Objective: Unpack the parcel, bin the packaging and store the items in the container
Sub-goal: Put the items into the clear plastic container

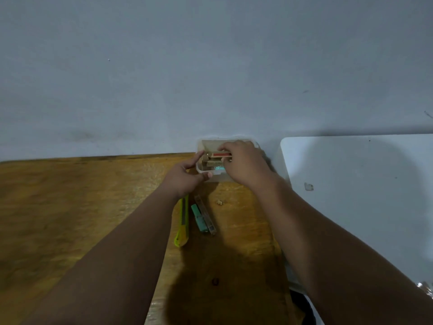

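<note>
Container point(206, 171), clear plastic, sits at the wooden table's point(70, 207) far edge against the wall. Right hand point(243, 165) pinches a red-labelled box point(221, 155) inside it; left hand point(187, 175) grips its near-left rim. Yellow cutter point(183, 224) lies nearer.

Head view — downward, close over table point(70, 207)
</note>
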